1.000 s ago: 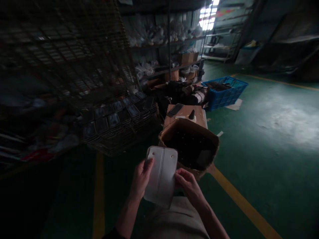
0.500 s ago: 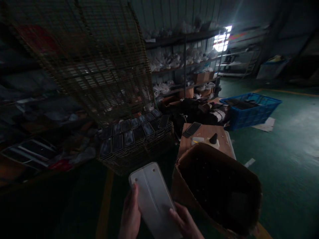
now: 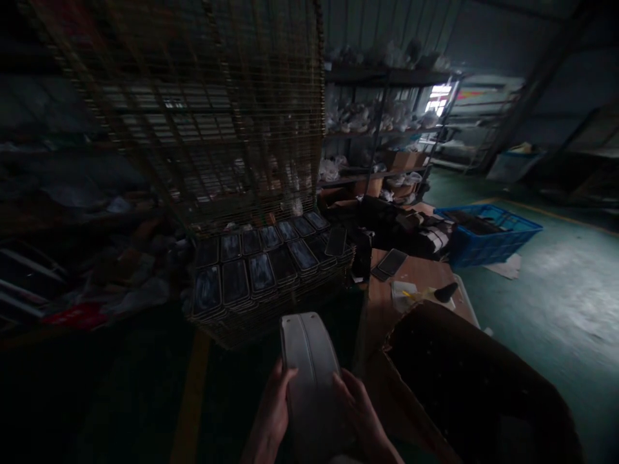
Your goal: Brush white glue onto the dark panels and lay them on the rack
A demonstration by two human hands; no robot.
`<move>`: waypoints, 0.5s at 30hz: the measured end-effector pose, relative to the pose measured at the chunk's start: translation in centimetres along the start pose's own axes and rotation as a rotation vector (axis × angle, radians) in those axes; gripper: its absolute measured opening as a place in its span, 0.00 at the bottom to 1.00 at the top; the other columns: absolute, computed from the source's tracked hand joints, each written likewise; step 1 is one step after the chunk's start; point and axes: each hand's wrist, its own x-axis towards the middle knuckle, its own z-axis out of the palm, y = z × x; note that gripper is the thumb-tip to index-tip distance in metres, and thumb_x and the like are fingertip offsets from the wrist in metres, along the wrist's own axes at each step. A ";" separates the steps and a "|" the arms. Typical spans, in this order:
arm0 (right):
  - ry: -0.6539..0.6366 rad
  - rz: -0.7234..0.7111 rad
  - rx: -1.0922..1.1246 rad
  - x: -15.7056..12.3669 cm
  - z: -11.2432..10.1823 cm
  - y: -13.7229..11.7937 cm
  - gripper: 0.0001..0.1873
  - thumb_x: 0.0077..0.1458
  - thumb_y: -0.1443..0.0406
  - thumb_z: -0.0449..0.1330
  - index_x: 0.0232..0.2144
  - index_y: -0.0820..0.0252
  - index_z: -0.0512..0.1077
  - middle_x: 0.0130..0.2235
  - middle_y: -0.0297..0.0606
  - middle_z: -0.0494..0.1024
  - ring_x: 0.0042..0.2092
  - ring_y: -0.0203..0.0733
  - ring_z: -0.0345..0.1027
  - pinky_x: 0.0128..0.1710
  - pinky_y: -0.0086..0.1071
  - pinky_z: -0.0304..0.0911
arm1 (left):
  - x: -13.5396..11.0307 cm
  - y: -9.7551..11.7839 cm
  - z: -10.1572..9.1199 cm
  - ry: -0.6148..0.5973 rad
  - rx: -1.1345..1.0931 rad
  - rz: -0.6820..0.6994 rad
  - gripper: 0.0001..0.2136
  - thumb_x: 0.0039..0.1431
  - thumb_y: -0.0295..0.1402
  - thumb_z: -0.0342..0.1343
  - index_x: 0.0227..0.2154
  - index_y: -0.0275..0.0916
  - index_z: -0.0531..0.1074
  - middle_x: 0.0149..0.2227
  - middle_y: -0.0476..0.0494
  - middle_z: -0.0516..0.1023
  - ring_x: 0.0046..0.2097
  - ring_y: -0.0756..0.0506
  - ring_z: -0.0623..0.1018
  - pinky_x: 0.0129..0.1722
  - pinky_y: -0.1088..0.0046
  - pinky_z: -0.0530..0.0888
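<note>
Both hands on one part. Left hand (image 3: 271, 409) grips the left edge of a pale panel (image 3: 309, 361), thumb on the top face; right hand (image 3: 362, 409) has the right edge, thumb also on that side. Panel is in the air over the floor, between the front of the wire cage and the left wall of the cardboard box. Far end shows two small holes near its corners, plus a seam running lengthwise. Near end is lost in shadow. Looks bowed; can't tell if that's bend or lens.

Wire cage (image 3: 300, 296): stacks of dark panels (image 3: 235, 280) in two rows, front and back edges. One loose dark panel (image 3: 335, 241) lies askew on top at the right end. Tall mesh panel (image 3: 261, 122) stands up along the back edge.

Low table (image 3: 423, 274), wood top: a couple of dark flat pieces (image 3: 391, 261) at the far left corner, a pale sheet with something yellow on it (image 3: 403, 293) nearer the left edge, dark cone (image 3: 445, 292) near the right edge. Cardboard box (image 3: 394, 383) covers its near edge in view; contents too dark to read. Blue crate (image 3: 488, 251) is beyond the table's far right corner.
</note>
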 end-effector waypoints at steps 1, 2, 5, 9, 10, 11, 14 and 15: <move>0.041 0.024 0.016 0.3 0.5 -0.3 0.39 0.33 0.42 0.70 0.46 0.54 0.72 0.49 0.40 0.76 0.54 0.52 0.67 0.49 0.38 0.67 | 1.1 0.3 -0.5 -0.034 -0.023 -0.015 0.26 0.50 0.37 0.63 0.54 0.41 0.67 0.43 0.42 0.79 0.45 0.39 0.78 0.41 0.67 0.75; 0.060 0.028 0.013 0.6 0.9 -0.7 0.39 0.33 0.43 0.71 0.45 0.54 0.72 0.49 0.39 0.76 0.55 0.52 0.67 0.49 0.37 0.67 | 2.2 0.6 -0.9 -0.050 -0.039 -0.027 0.25 0.50 0.36 0.62 0.53 0.40 0.68 0.42 0.43 0.79 0.44 0.40 0.79 0.40 0.68 0.74; 0.012 -0.008 -0.101 2.2 1.4 -2.0 0.32 0.35 0.41 0.68 0.38 0.55 0.75 0.41 0.38 0.78 0.48 0.51 0.70 0.44 0.37 0.68 | 5.9 1.7 -1.8 -0.022 -0.064 -0.047 0.23 0.49 0.35 0.63 0.49 0.39 0.69 0.40 0.44 0.80 0.41 0.42 0.79 0.39 0.69 0.74; -0.035 0.070 -0.186 6.5 1.1 -1.7 0.31 0.34 0.37 0.65 0.29 0.56 0.72 0.26 0.35 0.74 0.31 0.46 0.70 0.28 0.36 0.67 | 11.7 3.0 -2.0 0.019 -0.070 -0.010 0.22 0.44 0.35 0.65 0.45 0.39 0.71 0.39 0.46 0.79 0.40 0.45 0.78 0.39 0.72 0.73; -0.040 0.118 -0.188 7.9 0.9 -1.2 0.33 0.34 0.36 0.64 0.29 0.56 0.71 0.25 0.34 0.73 0.28 0.43 0.69 0.25 0.34 0.65 | 13.3 3.2 -2.0 0.025 -0.063 0.004 0.22 0.43 0.34 0.65 0.44 0.39 0.71 0.38 0.47 0.79 0.39 0.46 0.78 0.39 0.73 0.73; -0.050 0.163 -0.194 9.3 0.7 -0.7 0.34 0.33 0.35 0.63 0.29 0.56 0.70 0.23 0.33 0.73 0.25 0.41 0.67 0.22 0.33 0.63 | 15.1 3.4 -2.0 0.030 -0.054 0.015 0.22 0.42 0.34 0.65 0.43 0.39 0.72 0.38 0.47 0.79 0.38 0.46 0.78 0.38 0.73 0.73; -0.065 0.233 -0.197 13.7 0.3 -0.1 0.39 0.27 0.33 0.63 0.30 0.58 0.67 0.21 0.31 0.72 0.21 0.37 0.64 0.19 0.28 0.56 | 20.4 3.9 -2.1 0.053 -0.032 0.038 0.21 0.40 0.31 0.66 0.41 0.38 0.72 0.37 0.47 0.79 0.36 0.47 0.77 0.38 0.73 0.73; -0.067 0.228 -0.188 15.1 0.2 -0.4 0.39 0.27 0.33 0.63 0.30 0.58 0.67 0.21 0.31 0.72 0.21 0.36 0.64 0.19 0.27 0.56 | 22.1 4.0 -2.1 0.067 -0.028 0.044 0.20 0.39 0.30 0.66 0.40 0.38 0.72 0.36 0.47 0.79 0.36 0.47 0.77 0.37 0.73 0.73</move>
